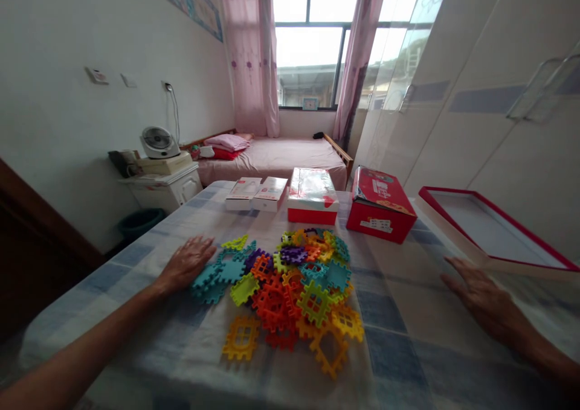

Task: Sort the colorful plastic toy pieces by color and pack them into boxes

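A loose heap of plastic interlocking building pieces (275, 301) in orange, yellow, green, teal and purple lies on the cloth-covered table. My left hand (188, 264) rests flat at the heap's left side, fingers stretched out, beside several teal pieces (231, 270). It holds nothing. My right hand (480, 295) is well to the right of the heap, fingers apart and holding nothing, near the shallow red-edged box lid (502, 226). A yellow window piece (241, 339) lies at the heap's near edge.
Behind the heap stand a red box (381, 208), a white-and-red box (312, 195) and two small white boxes (243, 194). Beyond the table (181, 355) is a bed (290, 153). A fan (158, 141) stands on a cabinet at left; a wardrobe (480, 96) is at right.
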Motion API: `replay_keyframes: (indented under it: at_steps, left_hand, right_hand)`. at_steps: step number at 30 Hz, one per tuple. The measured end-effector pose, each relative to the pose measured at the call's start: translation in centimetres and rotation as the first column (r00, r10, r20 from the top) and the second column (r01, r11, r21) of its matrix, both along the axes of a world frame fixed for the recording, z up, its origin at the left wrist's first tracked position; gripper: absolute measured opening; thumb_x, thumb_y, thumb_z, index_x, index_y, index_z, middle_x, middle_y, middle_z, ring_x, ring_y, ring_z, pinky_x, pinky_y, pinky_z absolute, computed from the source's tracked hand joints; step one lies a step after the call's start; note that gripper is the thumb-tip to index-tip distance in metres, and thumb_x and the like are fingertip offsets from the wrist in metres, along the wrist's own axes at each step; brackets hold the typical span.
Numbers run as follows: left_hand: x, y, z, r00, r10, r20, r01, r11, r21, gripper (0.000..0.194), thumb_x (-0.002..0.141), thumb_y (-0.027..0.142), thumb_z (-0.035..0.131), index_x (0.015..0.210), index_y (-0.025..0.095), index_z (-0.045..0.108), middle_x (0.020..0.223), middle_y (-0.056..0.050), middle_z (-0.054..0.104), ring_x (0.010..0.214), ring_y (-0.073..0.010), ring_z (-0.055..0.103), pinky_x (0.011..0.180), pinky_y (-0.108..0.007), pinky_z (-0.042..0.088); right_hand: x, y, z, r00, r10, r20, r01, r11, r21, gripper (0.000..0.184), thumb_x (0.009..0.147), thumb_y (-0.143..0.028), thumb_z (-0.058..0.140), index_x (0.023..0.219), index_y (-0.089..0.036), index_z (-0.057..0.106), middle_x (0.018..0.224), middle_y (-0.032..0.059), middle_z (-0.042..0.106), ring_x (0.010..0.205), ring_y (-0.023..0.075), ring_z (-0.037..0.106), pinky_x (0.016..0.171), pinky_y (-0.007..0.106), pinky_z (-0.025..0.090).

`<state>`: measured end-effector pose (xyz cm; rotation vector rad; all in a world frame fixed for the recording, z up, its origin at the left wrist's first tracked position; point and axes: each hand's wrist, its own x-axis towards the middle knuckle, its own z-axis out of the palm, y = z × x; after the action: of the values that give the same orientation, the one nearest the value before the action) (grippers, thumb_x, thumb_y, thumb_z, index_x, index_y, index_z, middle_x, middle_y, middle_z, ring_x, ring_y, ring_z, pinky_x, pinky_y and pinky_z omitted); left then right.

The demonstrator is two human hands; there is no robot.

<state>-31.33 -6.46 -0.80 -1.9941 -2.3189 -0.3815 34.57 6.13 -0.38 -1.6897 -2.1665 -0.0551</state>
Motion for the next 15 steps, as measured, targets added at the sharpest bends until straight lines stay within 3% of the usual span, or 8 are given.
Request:
replay_keyframes:
  at_steps: [2, 4, 6, 8, 11, 13, 15]
  left_hand:
    - [3.5, -0.8, 0.7, 0.987, 0.082, 0.136, -0.086, 0.996, 0.017, 0.059, 0.087, 0.049, 0.027, 0.132, 0.015, 0.046, 0.14, -0.012, 0.043, 0.134, -0.0259, 0.031, 0.11, -0.045, 0.023]
    - [6.7, -1.1, 1.6, 0.962, 0.057, 0.267, -0.07, 0.997, 0.039, 0.063, 0.087, 0.053, 0.026, 0.133, 0.015, 0.044, 0.14, -0.011, 0.044, 0.133, -0.0249, 0.034, 0.11, -0.044, 0.024]
    - [9.4, -0.9, 2.6, 0.925, 0.034, 0.378, -0.059, 0.997, 0.055, 0.067, 0.086, 0.056, 0.024, 0.135, 0.012, 0.041, 0.141, -0.013, 0.042, 0.133, -0.0242, 0.034, 0.111, -0.043, 0.024]
    - [11.5, -0.4, 3.2, 0.88, 0.012, 0.474, -0.045, 0.997, 0.058, 0.071, 0.086, 0.057, 0.023, 0.136, 0.008, 0.038, 0.142, -0.015, 0.039, 0.133, -0.0235, 0.033, 0.111, -0.041, 0.022]
    - [13.7, 0.6, 3.5, 0.817, -0.044, 0.575, -0.027, 0.993, 0.114, 0.069, 0.086, 0.056, 0.026, 0.134, 0.008, 0.04, 0.141, -0.014, 0.042, 0.132, -0.0219, 0.035, 0.112, -0.037, 0.022]
    - [14.3, 1.0, 3.5, 0.764, -0.085, 0.64, -0.036, 0.984, 0.174, 0.064, 0.086, 0.056, 0.029, 0.13, 0.012, 0.046, 0.137, -0.012, 0.047, 0.13, -0.0215, 0.039, 0.111, -0.036, 0.024]
    - [14.2, 1.3, 3.5, 0.682, -0.119, 0.721, -0.053, 0.976, 0.211, 0.06, 0.086, 0.055, 0.031, 0.124, 0.013, 0.051, 0.131, -0.011, 0.053, 0.125, -0.0216, 0.044, 0.109, -0.036, 0.027]
  right_hand:
    - [-5.3, -1.5, 1.5, 0.991, 0.058, -0.119, -0.065, 0.996, -0.059, 0.066, 0.085, -0.054, 0.025, 0.135, -0.013, 0.039, 0.141, 0.0151, 0.039, 0.13, 0.0295, 0.035, 0.108, 0.046, 0.03]
    - [-10.7, -3.8, 2.9, 0.97, 0.164, -0.182, -0.179, 0.981, -0.071, 0.063, 0.087, -0.053, 0.027, 0.137, -0.016, 0.036, 0.143, 0.0136, 0.037, 0.13, 0.0277, 0.036, 0.106, 0.046, 0.032]
    - [-15.4, -6.8, 4.1, 0.924, 0.35, -0.152, -0.357, 0.934, -0.016, 0.059, 0.087, -0.05, 0.035, 0.139, -0.022, 0.033, 0.146, 0.0091, 0.032, 0.134, 0.0261, 0.03, 0.107, 0.047, 0.03]
    - [-19.2, -10.0, 5.3, 0.811, 0.583, -0.055, -0.582, 0.813, 0.028, 0.058, 0.085, -0.047, 0.046, 0.138, -0.027, 0.035, 0.147, 0.0056, 0.031, 0.137, 0.0267, 0.021, 0.108, 0.048, 0.027]
    - [-24.0, -14.0, 6.6, 0.561, 0.825, 0.07, -0.827, 0.562, -0.009, 0.061, 0.083, -0.047, 0.052, 0.138, -0.029, 0.034, 0.149, 0.0029, 0.027, 0.138, 0.0266, 0.017, 0.111, 0.05, 0.017]
    - [-27.0, -15.5, 6.9, 0.384, 0.914, 0.132, -0.92, 0.39, -0.023, 0.06, 0.083, -0.05, 0.051, 0.136, -0.026, 0.037, 0.148, 0.0035, 0.029, 0.138, 0.0271, 0.016, 0.111, 0.051, 0.015]
    - [-29.9, -16.1, 6.6, 0.281, 0.941, 0.19, -0.958, 0.287, -0.004, 0.052, 0.084, -0.049, 0.049, 0.127, -0.022, 0.046, 0.143, 0.0053, 0.037, 0.136, 0.028, 0.019, 0.11, 0.051, 0.017]
